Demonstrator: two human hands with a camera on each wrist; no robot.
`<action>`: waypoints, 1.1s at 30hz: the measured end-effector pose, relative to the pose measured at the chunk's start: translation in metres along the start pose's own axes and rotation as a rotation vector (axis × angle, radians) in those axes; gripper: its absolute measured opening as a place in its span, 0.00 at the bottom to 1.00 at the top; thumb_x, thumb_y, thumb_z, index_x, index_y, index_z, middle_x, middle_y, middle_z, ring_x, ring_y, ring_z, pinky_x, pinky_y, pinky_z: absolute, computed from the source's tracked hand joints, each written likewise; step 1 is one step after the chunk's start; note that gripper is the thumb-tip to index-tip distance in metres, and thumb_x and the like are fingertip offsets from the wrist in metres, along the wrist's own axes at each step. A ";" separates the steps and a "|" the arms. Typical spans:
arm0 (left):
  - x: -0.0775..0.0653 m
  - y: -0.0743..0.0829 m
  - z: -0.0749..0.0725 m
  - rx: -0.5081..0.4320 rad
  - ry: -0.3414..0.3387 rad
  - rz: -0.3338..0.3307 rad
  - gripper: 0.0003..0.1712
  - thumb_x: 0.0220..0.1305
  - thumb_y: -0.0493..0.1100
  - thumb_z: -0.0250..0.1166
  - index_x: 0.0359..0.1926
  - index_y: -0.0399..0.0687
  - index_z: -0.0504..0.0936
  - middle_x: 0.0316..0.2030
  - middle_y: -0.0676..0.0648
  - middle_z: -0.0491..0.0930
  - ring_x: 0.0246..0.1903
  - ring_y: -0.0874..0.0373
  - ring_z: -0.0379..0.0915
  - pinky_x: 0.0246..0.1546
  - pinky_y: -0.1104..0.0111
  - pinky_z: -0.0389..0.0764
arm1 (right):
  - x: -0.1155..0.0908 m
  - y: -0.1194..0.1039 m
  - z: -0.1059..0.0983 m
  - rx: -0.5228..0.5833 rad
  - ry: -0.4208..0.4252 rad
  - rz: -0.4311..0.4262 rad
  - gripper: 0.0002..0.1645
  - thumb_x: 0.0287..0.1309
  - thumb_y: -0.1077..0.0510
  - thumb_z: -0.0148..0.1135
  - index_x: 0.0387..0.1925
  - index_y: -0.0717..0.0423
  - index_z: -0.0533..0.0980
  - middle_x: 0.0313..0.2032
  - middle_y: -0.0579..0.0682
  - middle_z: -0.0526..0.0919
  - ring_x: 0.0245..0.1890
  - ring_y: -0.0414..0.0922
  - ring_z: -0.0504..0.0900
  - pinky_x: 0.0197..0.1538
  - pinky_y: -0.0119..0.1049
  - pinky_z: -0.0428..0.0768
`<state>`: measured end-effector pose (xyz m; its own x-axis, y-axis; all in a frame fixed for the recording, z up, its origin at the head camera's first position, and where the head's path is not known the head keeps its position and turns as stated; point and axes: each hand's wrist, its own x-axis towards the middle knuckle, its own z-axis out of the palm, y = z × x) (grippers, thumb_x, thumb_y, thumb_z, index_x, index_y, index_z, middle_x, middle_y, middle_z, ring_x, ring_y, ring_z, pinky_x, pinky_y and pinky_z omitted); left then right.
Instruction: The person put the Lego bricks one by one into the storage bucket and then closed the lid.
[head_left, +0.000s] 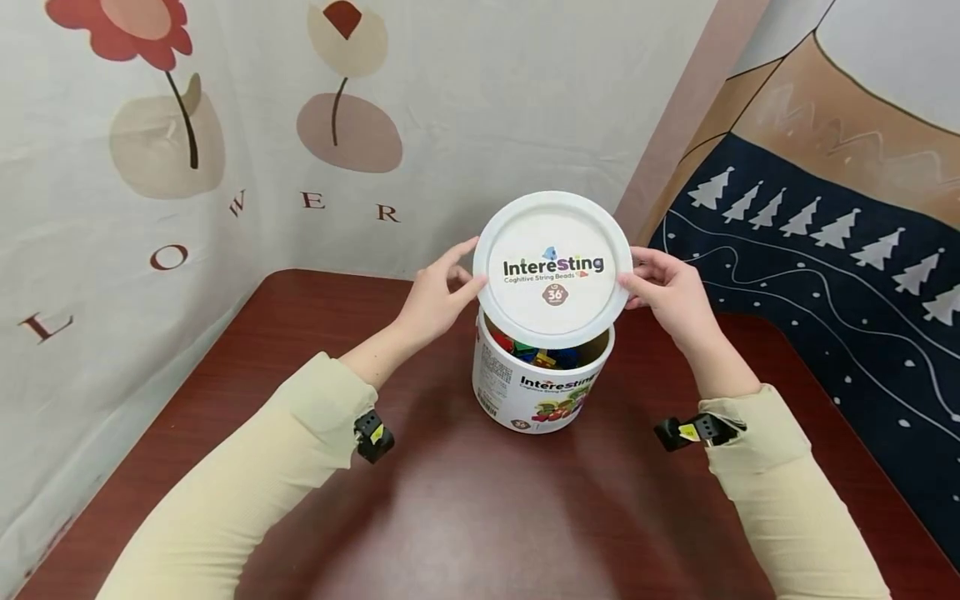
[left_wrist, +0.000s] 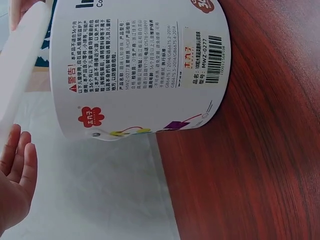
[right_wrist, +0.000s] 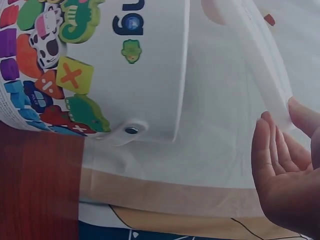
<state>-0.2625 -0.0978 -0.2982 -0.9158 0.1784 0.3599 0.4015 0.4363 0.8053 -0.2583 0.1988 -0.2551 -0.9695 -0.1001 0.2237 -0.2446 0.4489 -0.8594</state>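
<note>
A round white lid (head_left: 555, 312) printed "Interesting" is tilted over the mouth of a white bucket (head_left: 502, 400). My left hand (head_left: 438, 292) pinches its left edge between thumb and fingers. At the opposite edge, my right hand (head_left: 669, 292) holds it the same way. Through the gap below the lid, colourful beads (head_left: 545, 358) show inside the bucket. The left wrist view shows the bucket's label side and barcode (left_wrist: 214, 60), with the lid (left_wrist: 20, 65) apart from the rim. In the right wrist view, the lid (right_wrist: 262, 60) is likewise raised off the bucket (right_wrist: 150, 90).
The bucket stands on a dark red-brown table (head_left: 442, 500). Behind it hangs a pale cloth (head_left: 465, 108) with flowers and letters. A dark blue cloth (head_left: 817, 292) with white trees hangs at the right. Each wrist wears a small black camera (head_left: 372, 435).
</note>
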 end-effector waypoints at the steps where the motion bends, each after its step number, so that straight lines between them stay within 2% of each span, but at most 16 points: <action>1: 0.000 0.000 0.000 -0.007 -0.002 -0.011 0.30 0.66 0.45 0.57 0.68 0.50 0.63 0.31 0.43 0.82 0.30 0.54 0.71 0.37 0.67 0.70 | 0.000 0.001 0.000 0.003 -0.001 0.004 0.30 0.59 0.55 0.61 0.61 0.62 0.68 0.29 0.33 0.80 0.25 0.32 0.79 0.33 0.23 0.82; 4: 0.000 -0.001 0.001 -0.019 0.000 -0.053 0.27 0.67 0.45 0.55 0.66 0.50 0.66 0.32 0.43 0.81 0.32 0.56 0.72 0.35 0.69 0.71 | 0.001 0.003 0.001 -0.008 -0.012 0.029 0.30 0.59 0.55 0.61 0.62 0.59 0.68 0.29 0.33 0.79 0.24 0.33 0.79 0.32 0.24 0.82; 9: -0.001 -0.002 0.002 -0.036 -0.003 -0.106 0.24 0.68 0.45 0.53 0.64 0.48 0.69 0.42 0.44 0.80 0.39 0.54 0.74 0.37 0.68 0.73 | 0.000 0.005 0.004 -0.033 -0.039 0.100 0.28 0.61 0.54 0.59 0.60 0.59 0.70 0.31 0.36 0.77 0.25 0.34 0.77 0.32 0.24 0.81; 16: -0.006 -0.010 0.010 -0.008 -0.053 -0.198 0.24 0.69 0.47 0.52 0.64 0.47 0.70 0.47 0.44 0.74 0.41 0.54 0.68 0.37 0.68 0.72 | 0.000 0.009 0.007 -0.122 -0.089 0.216 0.27 0.61 0.50 0.58 0.58 0.61 0.71 0.41 0.51 0.78 0.23 0.34 0.78 0.32 0.26 0.81; 20: -0.010 -0.013 0.016 0.000 -0.089 -0.249 0.24 0.69 0.47 0.51 0.64 0.47 0.70 0.48 0.44 0.73 0.43 0.54 0.68 0.41 0.66 0.74 | -0.001 0.012 0.008 -0.172 -0.120 0.284 0.28 0.61 0.48 0.57 0.57 0.61 0.72 0.46 0.59 0.79 0.26 0.37 0.79 0.32 0.26 0.80; 23: -0.011 -0.015 0.020 0.011 -0.101 -0.262 0.24 0.69 0.47 0.51 0.63 0.46 0.70 0.49 0.43 0.73 0.44 0.53 0.69 0.43 0.65 0.75 | 0.000 0.015 0.008 -0.178 -0.137 0.323 0.28 0.61 0.48 0.58 0.57 0.62 0.72 0.44 0.58 0.80 0.26 0.38 0.79 0.32 0.25 0.80; 29: -0.011 -0.018 0.025 0.025 -0.111 -0.246 0.23 0.68 0.45 0.51 0.61 0.42 0.72 0.48 0.42 0.73 0.43 0.52 0.70 0.43 0.65 0.76 | 0.000 0.022 0.007 -0.152 -0.166 0.368 0.28 0.61 0.50 0.59 0.57 0.63 0.71 0.32 0.45 0.81 0.24 0.38 0.79 0.31 0.25 0.80; 33: -0.010 -0.018 0.027 0.025 -0.109 -0.247 0.23 0.68 0.45 0.51 0.62 0.43 0.71 0.48 0.42 0.74 0.44 0.52 0.71 0.44 0.64 0.76 | 0.002 0.026 0.007 -0.143 -0.174 0.383 0.28 0.61 0.51 0.59 0.58 0.63 0.71 0.34 0.48 0.81 0.24 0.38 0.80 0.31 0.25 0.80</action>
<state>-0.2610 -0.0832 -0.3293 -0.9825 0.1575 0.0998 0.1665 0.4995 0.8501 -0.2662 0.2036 -0.2801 -0.9809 -0.0450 -0.1893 0.1250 0.6000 -0.7902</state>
